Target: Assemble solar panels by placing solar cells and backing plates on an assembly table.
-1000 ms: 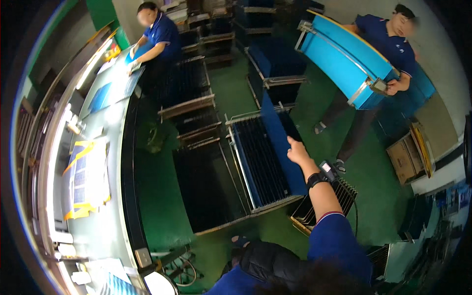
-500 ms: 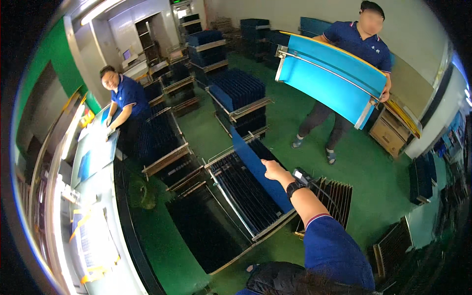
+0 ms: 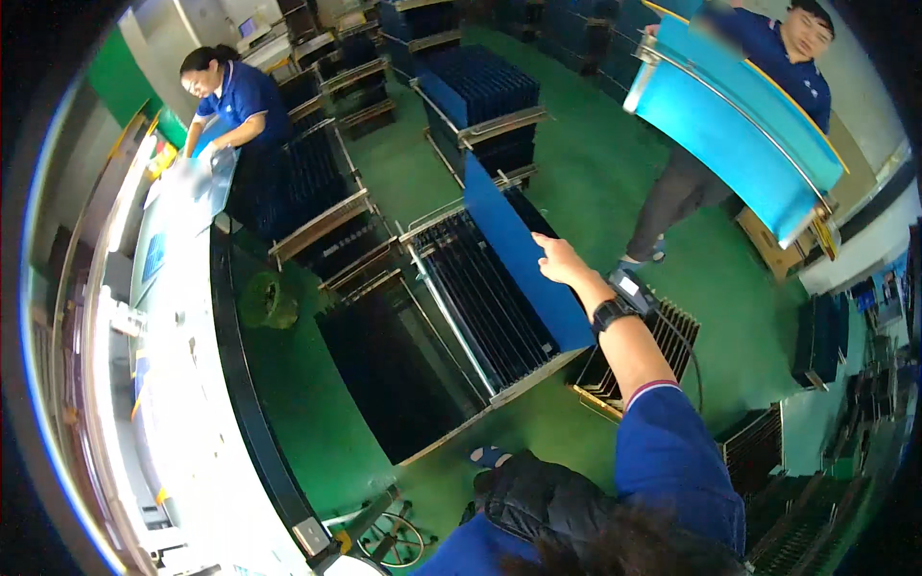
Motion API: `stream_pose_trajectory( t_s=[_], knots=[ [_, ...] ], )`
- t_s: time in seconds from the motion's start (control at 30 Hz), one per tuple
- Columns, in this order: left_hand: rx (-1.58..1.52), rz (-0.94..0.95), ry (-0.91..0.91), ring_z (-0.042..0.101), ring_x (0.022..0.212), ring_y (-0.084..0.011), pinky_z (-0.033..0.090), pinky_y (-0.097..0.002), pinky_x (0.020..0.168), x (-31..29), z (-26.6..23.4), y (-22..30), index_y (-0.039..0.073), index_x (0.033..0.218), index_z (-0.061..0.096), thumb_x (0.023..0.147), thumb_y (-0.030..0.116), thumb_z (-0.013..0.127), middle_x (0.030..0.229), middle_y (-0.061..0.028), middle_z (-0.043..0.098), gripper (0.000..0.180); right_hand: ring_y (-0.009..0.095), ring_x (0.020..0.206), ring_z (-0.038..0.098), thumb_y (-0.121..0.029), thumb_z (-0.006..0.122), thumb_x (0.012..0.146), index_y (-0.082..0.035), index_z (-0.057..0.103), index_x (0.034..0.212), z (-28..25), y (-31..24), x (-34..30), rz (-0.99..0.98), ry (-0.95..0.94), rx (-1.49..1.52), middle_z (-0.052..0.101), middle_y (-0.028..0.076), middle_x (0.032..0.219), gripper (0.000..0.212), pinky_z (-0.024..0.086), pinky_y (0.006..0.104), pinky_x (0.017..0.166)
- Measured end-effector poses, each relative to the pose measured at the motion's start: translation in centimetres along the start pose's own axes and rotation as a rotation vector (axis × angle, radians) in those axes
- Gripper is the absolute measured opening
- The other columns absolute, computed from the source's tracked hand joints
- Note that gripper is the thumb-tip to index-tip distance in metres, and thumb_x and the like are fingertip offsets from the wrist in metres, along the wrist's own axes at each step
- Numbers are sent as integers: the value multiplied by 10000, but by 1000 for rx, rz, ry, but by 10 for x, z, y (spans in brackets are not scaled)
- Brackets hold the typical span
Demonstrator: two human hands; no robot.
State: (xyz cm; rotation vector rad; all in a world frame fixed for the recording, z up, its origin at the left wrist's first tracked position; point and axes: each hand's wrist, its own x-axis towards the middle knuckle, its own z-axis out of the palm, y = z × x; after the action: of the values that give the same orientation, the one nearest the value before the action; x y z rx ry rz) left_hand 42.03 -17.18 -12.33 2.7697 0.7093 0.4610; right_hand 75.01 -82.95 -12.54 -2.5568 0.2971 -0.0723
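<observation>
Right now your right hand (image 3: 559, 261) rests on the top edge of the blue panel (image 3: 523, 259), fingers curled over it in a light grasp, the wrist with its black watch (image 3: 611, 314) just behind. Your left hand is out of view, so you cannot tell what it is doing. The panel stands upright on its lower edge in the rack (image 3: 480, 298), at the right end of a row of thin dark panels lying close together in the slots.

To handle it well, keep the panel upright and parallel to its neighbours so that its edge stays in its own slot and does not scrape the next one; grip along the top rim rather than pressing on the face, and keep the pull straight, not twisted.

Just beside the rack on your right sits a low slotted tray (image 3: 663, 346) on the green floor (image 3: 595, 163). On your left runs a long white bench (image 3: 182, 384). Farther off, one person (image 3: 235, 96) leans over that bench, and another carries a large cyan sheet (image 3: 740, 134) past more racks of blue panels (image 3: 480, 86).
</observation>
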Motion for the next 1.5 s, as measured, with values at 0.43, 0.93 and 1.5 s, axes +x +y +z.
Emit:
stream_pose_trajectory(
  t_s=[0.43,0.93,1.5],
  knots=[
    [88,-104,67,589,914,-267,480,-369,812,-39,-23,-32,44,1054,610,758,76,600,1024,-110,632,298,355,1167,503,-1,559,767,-31,402,1346,1,1,4,-21,-63,-21,510,210,1275,601,413,380,998],
    [131,-136,97,597,924,-279,486,-366,800,-52,-38,-49,41,1026,618,731,53,612,1023,-114,636,295,457,1071,531,-382,631,820,-72,41,1441,7,-20,10,147,180,-93,388,318,1309,911,456,471,893],
    [234,-174,269,606,935,-292,494,-362,785,-148,-113,-226,37,995,627,701,28,626,1023,-120,641,294,179,959,619,-283,600,888,-45,461,1290,281,-331,-309,-452,-1336,610,650,100,1050,487,477,303,845]
  ],
)
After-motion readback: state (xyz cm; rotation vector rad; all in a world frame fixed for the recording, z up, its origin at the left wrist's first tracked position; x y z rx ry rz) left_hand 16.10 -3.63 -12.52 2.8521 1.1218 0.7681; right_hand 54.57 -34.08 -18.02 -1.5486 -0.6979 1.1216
